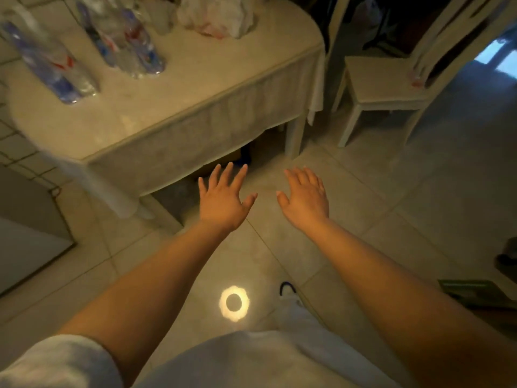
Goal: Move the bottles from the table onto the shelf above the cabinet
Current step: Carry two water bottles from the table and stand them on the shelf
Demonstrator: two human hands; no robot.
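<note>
Nearest the camera: pale sleeve [60, 362] bottom left, both bare forearms running up and away over the tiled floor [363, 208]. Bright ring-shaped light reflection [234, 303] on the floor between them.

Left hand [223, 196]: palm down, fingers spread and straight, grip fully open, holding nothing. It hangs just off the near edge of the worktop [173, 88], not touching it.

Right hand [305, 197]: same state, fingers straight and a bit closer together, empty. Over bare floor, clear of the worktop's near right corner.

The relation that matters: bottles lie far and to the left of both hands, so the left hand is the nearer one.

- Left bottle [47, 60]: clear plastic, blue label, standing at the far left of the worktop. Long axis looks vertical; the apparent lean is probably lens distortion.
- Bottle group [123, 37]: several clear bottles packed together, right of that one, further in. Blurred, can't count them.
- Plastic bag [215, 15]: white, crumpled, at the far edge.

Chair [391, 88] stands far right, apart from the worktop.

Shelf and cabinet: not in view, so no read on the carry direction.

Judgement: reach goes forward-left and up, side grasp round an upright body; left hand takes the left bottle first.
</note>
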